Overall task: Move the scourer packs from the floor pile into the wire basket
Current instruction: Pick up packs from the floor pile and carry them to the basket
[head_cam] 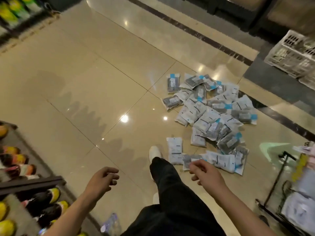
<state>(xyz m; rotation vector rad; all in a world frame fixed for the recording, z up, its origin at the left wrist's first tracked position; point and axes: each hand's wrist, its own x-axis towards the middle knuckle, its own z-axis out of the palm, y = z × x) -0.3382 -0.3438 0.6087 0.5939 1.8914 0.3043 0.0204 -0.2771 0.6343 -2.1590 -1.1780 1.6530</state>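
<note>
A pile of scourer packs [211,114], flat clear bags with grey pads and blue-white labels, lies spread on the glossy beige floor right of centre. One white pack [174,150] lies apart at the pile's near edge. My right hand [204,172] hovers above the nearest packs with loosely curled fingers and holds nothing. My left hand [100,179] hangs over bare floor to the left, fingers loosely apart, also with nothing in it. A black wire basket stand [279,181] with pale packs in it shows at the right edge.
My leg in dark trousers and a white shoe [154,153] steps toward the pile. A shelf of bottles with yellow caps [25,193] fills the lower left. White plastic crates [293,55] sit at the upper right. A water bottle [110,222] lies near my feet.
</note>
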